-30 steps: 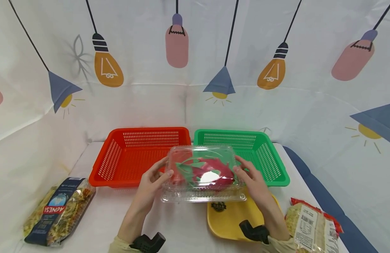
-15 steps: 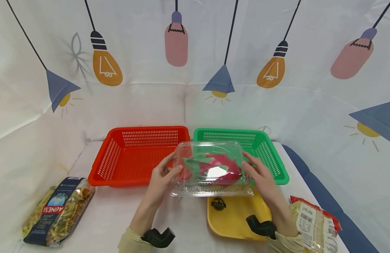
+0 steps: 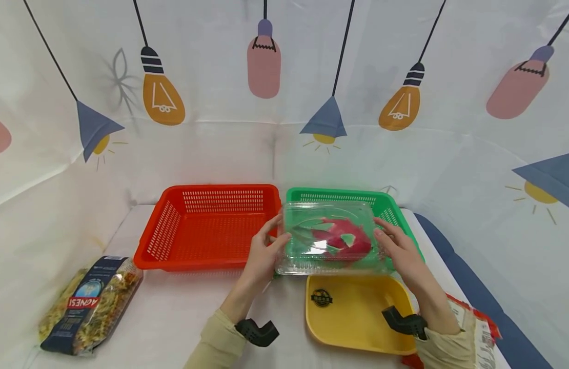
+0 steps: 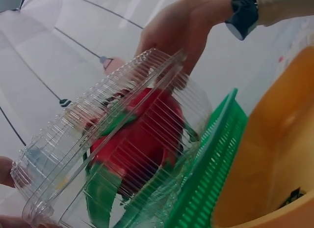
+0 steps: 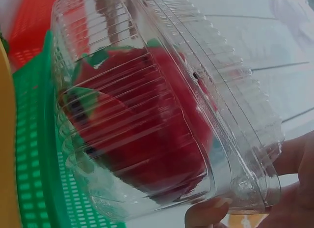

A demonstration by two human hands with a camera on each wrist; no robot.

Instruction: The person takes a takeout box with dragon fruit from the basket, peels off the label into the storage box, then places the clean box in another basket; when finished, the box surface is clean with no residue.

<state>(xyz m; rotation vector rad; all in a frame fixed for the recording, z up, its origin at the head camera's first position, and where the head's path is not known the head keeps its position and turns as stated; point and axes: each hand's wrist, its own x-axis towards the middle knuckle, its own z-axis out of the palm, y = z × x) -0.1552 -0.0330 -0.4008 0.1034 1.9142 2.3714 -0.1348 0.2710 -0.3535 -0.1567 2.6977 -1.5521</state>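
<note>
A clear plastic clamshell box (image 3: pixel 307 220) with a red and green dragon fruit (image 3: pixel 346 240) inside hangs between both hands. At its left end the left hand (image 3: pixel 264 251) grips it, thumb on the near side. The right hand (image 3: pixel 401 251) grips the opposite end. Beneath and behind the box is the green basket (image 3: pixel 395 218), partly hidden by it. In the right wrist view the dragon fruit (image 5: pixel 142 120) lies behind the ribbed plastic wall, and the lid looks closed. The left wrist view shows the box beside the green basket's rim (image 4: pixel 228 110), apart or touching I cannot tell.
A red basket (image 3: pixel 210 241) stands left of the green one. A yellow tray (image 3: pixel 358 312) lies in front of the green basket. A pasta bag (image 3: pixel 90 305) rests at the left; another bag with red edges (image 3: pixel 485 338) is partly hidden by the right forearm.
Both hands have carried the box to the right and slightly away, from between the two baskets to over the green one. More of the yellow tray shows now.
</note>
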